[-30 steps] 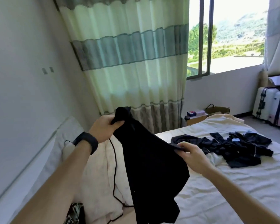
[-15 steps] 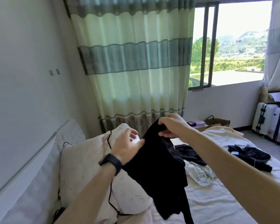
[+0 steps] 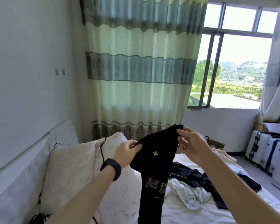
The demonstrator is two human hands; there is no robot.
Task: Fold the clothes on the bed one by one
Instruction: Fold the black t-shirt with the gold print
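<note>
Now that my hands have drawn apart, the black garment [image 3: 153, 160] hangs stretched above the bed [image 3: 192, 214] with its yellow cross facing me. My left hand [image 3: 128, 153] and right hand [image 3: 192, 147] each pinch its top edge. I judge it oriented for folding. I count one garment held, one pale piece [image 3: 189, 193] and at least two dark pieces [image 3: 192, 177] waiting on the bed.

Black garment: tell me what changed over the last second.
The right hand let go of the garment's side edge, rose and now pinches its top corner. The left hand shifted its grip to the opposite top edge. The garment turned, hanging narrower with a yellow cross showing. Both hands kept it off the bed; the clothes pile stayed put.
</note>
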